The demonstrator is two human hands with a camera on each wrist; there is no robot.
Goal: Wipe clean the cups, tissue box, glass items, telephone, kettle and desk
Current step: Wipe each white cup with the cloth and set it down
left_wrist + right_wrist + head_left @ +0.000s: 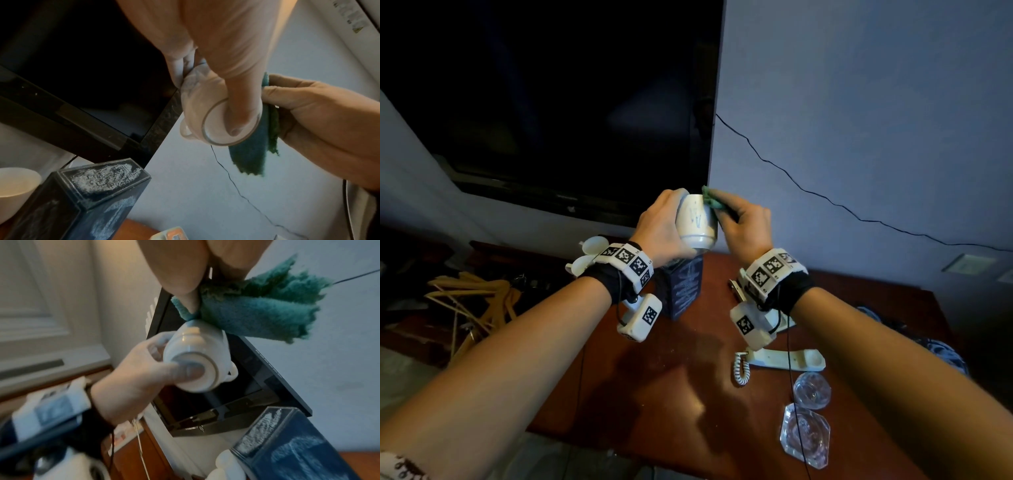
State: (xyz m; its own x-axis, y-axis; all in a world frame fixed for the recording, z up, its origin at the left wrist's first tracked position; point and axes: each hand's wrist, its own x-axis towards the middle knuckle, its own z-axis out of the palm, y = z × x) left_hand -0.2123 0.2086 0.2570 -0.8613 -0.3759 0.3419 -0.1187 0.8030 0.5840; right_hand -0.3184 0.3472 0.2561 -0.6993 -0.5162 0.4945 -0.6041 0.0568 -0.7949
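Gripping the cup (697, 224) in the left hand (661, 228), turn it steadily against the cloth (714, 200) pinched by the right hand (748, 222), above the tissue box (685, 291).

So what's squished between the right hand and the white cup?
A green cloth. The right hand presses it against the white cup, which the left hand holds. The right wrist view shows this best.

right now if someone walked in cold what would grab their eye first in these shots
Centre stage, raised in front of the dark television, the left hand holds a white cup while the right hand presses a green cloth against its side. Below, on the reddish-brown desk, a dark tissue box smeared with white dust stands behind the wrists, and a cream telephone handset lies beside two glass items.
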